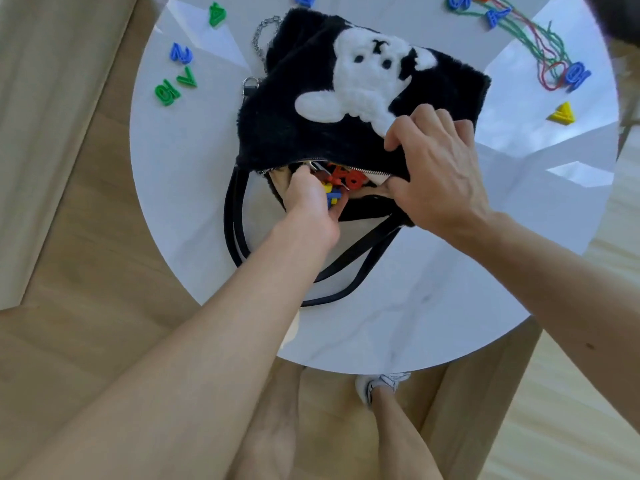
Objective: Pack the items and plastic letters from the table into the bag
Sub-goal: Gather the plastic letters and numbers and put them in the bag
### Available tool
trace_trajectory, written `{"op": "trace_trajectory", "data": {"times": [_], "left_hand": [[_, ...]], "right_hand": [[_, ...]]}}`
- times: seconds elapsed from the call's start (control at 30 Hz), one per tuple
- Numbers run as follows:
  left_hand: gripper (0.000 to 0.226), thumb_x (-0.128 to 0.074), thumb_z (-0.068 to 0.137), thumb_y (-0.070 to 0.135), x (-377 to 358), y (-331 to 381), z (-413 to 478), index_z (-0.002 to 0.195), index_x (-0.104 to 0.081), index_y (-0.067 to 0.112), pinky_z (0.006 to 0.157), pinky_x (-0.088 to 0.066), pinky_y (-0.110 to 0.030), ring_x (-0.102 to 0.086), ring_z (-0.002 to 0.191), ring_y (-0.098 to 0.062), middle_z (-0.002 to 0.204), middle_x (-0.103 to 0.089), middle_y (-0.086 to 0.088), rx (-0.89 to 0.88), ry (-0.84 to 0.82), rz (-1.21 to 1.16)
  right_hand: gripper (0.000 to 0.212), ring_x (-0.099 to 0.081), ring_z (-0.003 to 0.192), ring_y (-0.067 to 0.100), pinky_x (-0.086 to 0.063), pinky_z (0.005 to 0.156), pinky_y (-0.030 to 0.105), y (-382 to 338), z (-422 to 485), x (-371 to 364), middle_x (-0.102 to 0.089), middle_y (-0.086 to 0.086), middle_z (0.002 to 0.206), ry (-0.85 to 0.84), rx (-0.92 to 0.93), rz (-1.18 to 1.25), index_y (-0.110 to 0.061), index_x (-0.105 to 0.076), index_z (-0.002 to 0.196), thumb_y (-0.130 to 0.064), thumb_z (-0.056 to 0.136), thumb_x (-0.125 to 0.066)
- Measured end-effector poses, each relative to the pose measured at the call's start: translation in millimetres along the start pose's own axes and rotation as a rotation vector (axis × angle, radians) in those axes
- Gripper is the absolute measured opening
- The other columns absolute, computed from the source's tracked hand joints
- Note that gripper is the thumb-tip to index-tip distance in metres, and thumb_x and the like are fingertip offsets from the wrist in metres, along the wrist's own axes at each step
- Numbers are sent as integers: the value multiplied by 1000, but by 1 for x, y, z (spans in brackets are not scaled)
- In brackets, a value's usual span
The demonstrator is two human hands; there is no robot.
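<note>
A black furry bag (277, 129) with a white bear patch lies on the round white table (433, 306), its zipper mouth facing me. My right hand (440, 168) grips the upper lip of the opening and holds it apart. My left hand (311, 202) reaches into the mouth with blue and yellow plastic letters (333, 197) in its curled fingers. Red letters (349, 178) lie inside the bag. Loose on the table are green and blue pieces (180, 72) at the left, a green one (216, 14) further back, a yellow one (561, 114) and a blue one (576, 76) at the right.
Coloured strings (547, 53) trail across the back right of the table, with more blue letters (495, 16) near them. The bag's black straps (239, 237) loop toward the front edge, and a metal chain (260, 32) lies behind it. Wooden floor and my feet show below.
</note>
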State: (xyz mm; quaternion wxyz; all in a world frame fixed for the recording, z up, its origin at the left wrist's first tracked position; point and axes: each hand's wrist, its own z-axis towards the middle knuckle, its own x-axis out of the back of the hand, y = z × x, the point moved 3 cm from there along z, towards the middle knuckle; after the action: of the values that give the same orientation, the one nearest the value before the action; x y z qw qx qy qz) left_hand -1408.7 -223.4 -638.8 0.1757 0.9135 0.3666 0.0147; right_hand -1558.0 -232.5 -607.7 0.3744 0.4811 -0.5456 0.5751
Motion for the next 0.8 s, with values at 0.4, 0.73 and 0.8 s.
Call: {"op": "trace_trajectory", "data": {"times": [0.4,0.73,0.8], "left_hand": [[46,-38,102,34,6,2,1,142,-50,14,108,-43,-53,-57,123,-35,136,-57,-16,-97,-89,-185],[43,-32,104,27,10,-1,-32,143,-46,15,114,-38,-48,-54,129,-27,135,-56,-10,-94,-41,-42],[39,-35,105,23,10,4,-39,141,-47,12,111,-43,-45,-56,124,-26,124,-60,-9,-102,-12,-15]], "right_hand": [[34,-47,93,21,-28,91,31,-3,0,-2,-52,-1,96,-58,-14,83,-17,-58,100,-7,70,-66],[35,-45,87,21,-33,90,33,-11,-5,-2,-49,-2,91,-86,-32,93,-17,-57,97,-4,67,-66],[32,-45,87,21,-35,89,35,-15,-8,-1,-48,-3,90,-85,-40,107,-18,-57,97,-8,68,-65]]}}
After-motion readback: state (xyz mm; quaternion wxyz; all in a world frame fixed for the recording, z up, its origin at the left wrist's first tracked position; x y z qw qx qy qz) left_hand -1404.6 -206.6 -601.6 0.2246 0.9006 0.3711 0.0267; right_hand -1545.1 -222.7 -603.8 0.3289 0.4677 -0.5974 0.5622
